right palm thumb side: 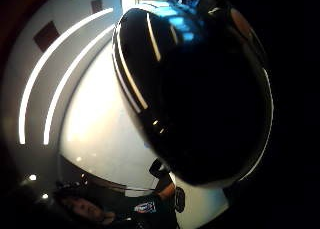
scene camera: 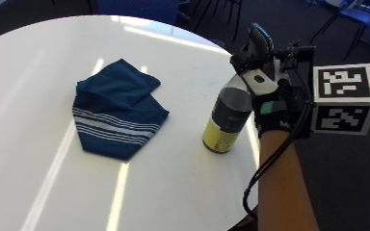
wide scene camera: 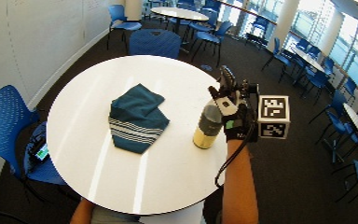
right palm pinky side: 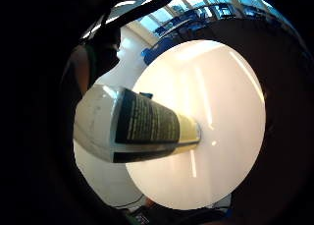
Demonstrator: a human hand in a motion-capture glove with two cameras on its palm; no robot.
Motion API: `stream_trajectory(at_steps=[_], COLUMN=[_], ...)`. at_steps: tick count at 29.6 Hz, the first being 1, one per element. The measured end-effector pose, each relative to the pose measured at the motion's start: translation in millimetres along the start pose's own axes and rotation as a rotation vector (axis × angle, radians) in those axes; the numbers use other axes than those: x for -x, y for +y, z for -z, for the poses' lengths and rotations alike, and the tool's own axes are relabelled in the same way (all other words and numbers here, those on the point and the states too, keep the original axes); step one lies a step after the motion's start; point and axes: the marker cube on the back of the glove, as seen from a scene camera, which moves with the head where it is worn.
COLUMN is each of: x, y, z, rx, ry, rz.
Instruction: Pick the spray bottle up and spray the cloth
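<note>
The table (scene camera: pixel 31 72) is round and white, with the cloth (scene camera: pixel 115 113) crumpled near its middle; it looks soft and limp and should take spray where it lies. The bottle (scene camera: pixel 227 120) stands upright near the edge, well apart from the cloth, rigid, its glossy sides likely slippery. The hand (scene camera: pixel 271 108) is at its top; whether fingers wrap the neck I cannot tell. Neck below the trigger looks the best hold
</note>
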Motion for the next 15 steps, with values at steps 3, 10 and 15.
stream_trajectory(at_steps=[3,10,15], x=[-4.2,-9.9,-10.1], y=[-2.6,-12.5,-19.9], z=[-1.6,-5.6,-6.9], rx=[0.066,0.203,0.298], ry=[-0.090,-0.187,-0.227], rz=[-0.037,-0.114,-0.159])
